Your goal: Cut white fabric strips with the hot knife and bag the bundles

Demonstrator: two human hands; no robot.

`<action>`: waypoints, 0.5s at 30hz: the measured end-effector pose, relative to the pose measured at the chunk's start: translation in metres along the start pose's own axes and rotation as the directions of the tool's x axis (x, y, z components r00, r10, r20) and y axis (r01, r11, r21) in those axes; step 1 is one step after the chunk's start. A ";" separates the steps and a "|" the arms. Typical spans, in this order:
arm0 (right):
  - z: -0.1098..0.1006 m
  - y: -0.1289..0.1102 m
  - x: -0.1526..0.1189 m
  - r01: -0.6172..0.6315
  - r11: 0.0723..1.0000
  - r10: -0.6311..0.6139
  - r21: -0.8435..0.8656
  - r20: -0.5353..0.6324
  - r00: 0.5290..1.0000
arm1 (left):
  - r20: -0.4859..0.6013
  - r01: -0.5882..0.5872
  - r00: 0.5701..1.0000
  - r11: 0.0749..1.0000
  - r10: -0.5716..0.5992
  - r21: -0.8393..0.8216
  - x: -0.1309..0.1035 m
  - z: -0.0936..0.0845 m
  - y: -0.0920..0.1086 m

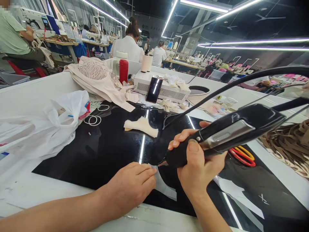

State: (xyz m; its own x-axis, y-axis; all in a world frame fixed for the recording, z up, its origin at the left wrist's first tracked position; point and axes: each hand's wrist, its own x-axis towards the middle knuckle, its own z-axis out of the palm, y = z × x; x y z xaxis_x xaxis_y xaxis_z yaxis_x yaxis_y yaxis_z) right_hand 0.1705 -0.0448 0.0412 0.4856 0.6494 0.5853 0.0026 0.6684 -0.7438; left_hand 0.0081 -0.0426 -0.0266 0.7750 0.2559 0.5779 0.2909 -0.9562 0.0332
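My right hand [200, 158] wraps around a black corded handheld tool [224, 132] with a silver lever, my thumb lying along its near side. The tool's front end points down and left, towards my left hand [130, 183]. Fingers of that hand are closed and pressed at the upper end of a sheer white curved fabric piece [165, 187] on the black board [103, 154]. My hand and the tool hide part of this piece. Farther up the board lies a cream padded fabric piece [142, 126].
Left: a white plastic bag [60, 119] and elastic loops [93, 120]. Behind: a beige bra [96, 77], red bottle [123, 71], phone [154, 90] and white vented box [161, 85]. Right: scissors [243, 157], white strips [238, 193] and brown straps [287, 145]. The tool's cable [241, 79] arches overhead.
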 end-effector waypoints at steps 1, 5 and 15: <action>0.000 0.000 0.000 0.003 1.000 -0.003 0.004 0.001 1.000 | -0.002 0.002 1.000 1.000 -0.002 -0.003 0.000 0.000 0.000; -0.001 -0.001 -0.001 -0.008 1.000 0.008 0.029 -0.002 1.000 | 0.008 0.006 1.000 1.000 -0.005 -0.012 0.001 0.000 0.001; 0.006 -0.001 -0.002 -0.003 0.996 0.003 0.088 0.004 1.000 | 0.020 -0.005 1.000 1.000 0.004 0.018 0.000 -0.001 0.001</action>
State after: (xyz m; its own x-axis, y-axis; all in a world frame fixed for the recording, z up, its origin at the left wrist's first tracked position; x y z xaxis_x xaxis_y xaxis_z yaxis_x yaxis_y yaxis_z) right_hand 0.1642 -0.0438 0.0427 0.4817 0.6529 0.5846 -0.0755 0.6955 -0.7145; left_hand 0.0076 -0.0435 -0.0262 0.7872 0.2545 0.5617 0.2974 -0.9546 0.0158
